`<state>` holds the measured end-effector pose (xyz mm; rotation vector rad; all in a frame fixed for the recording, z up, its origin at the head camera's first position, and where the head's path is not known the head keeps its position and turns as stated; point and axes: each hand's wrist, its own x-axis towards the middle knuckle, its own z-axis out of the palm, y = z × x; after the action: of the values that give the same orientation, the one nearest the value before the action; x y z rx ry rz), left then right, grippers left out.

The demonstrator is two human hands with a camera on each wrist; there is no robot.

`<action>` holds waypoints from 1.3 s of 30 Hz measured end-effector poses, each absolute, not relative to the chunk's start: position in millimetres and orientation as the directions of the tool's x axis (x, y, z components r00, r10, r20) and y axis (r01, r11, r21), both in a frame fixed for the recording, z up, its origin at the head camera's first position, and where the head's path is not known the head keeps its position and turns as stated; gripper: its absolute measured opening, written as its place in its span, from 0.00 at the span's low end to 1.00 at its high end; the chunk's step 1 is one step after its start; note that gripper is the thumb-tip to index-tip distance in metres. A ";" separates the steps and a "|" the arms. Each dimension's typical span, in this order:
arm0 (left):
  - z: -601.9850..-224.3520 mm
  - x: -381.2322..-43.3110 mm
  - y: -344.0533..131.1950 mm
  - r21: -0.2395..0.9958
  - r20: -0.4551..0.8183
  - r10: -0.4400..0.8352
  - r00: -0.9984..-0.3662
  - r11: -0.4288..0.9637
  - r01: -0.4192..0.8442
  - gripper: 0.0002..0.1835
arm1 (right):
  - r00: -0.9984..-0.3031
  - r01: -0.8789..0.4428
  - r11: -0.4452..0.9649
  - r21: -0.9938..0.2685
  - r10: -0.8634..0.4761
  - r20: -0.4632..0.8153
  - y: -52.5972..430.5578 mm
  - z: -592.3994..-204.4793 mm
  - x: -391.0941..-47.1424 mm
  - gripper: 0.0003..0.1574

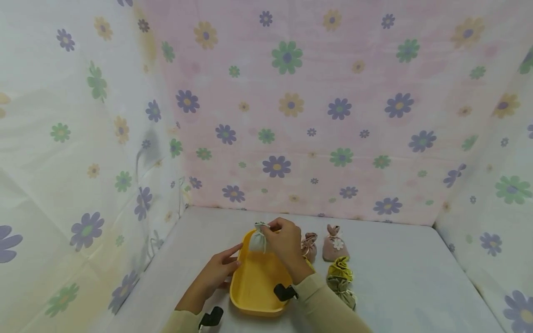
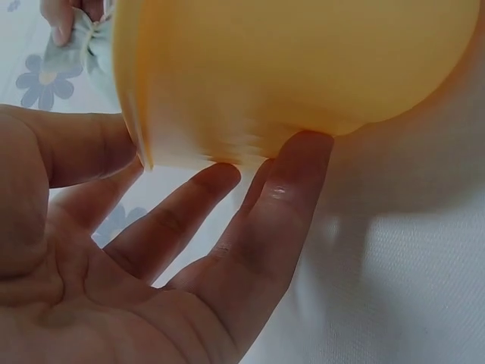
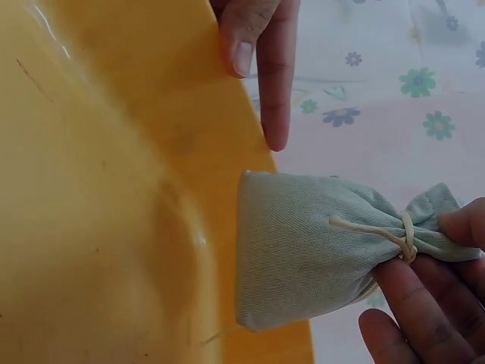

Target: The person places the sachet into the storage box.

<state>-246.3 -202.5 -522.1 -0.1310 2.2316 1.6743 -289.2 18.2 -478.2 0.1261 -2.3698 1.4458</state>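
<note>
My right hand (image 1: 285, 238) pinches a pale grey-green drawstring pouch (image 3: 311, 246) by its gathered neck, just past the cord. The pouch hangs over the far end of a yellow tray (image 1: 254, 286); its full, flat-bottomed body overlaps the rim in the right wrist view. At the tray's left side is my left hand (image 1: 218, 273). Its thumb tip sits right at the rim, while the other fingers (image 2: 303, 171), spread and only slightly bent, rest against the outer wall. No other pouch shows in the visible part of the tray.
Right of the tray stand a brown-pink pouch (image 1: 309, 247), partly behind my right hand, and a pink pouch (image 1: 334, 247) with a white flower. Nearer are a yellow pouch (image 1: 340, 268) and an olive pouch (image 1: 342, 289). Flowered cloth walls (image 1: 312, 138) enclose the white table (image 1: 399, 277).
</note>
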 end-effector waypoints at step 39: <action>-529.0 -247.8 -203.5 0.933 -0.301 0.154 -0.941 0.251 -0.257 0.33 | -0.950 -0.220 0.483 -0.848 0.090 0.298 0.1 -505.5 -295.4 0.10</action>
<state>-247.8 -203.5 -529.0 -0.0951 2.1980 1.7375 -295.4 0.1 -505.5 0.1101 -2.4303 1.4548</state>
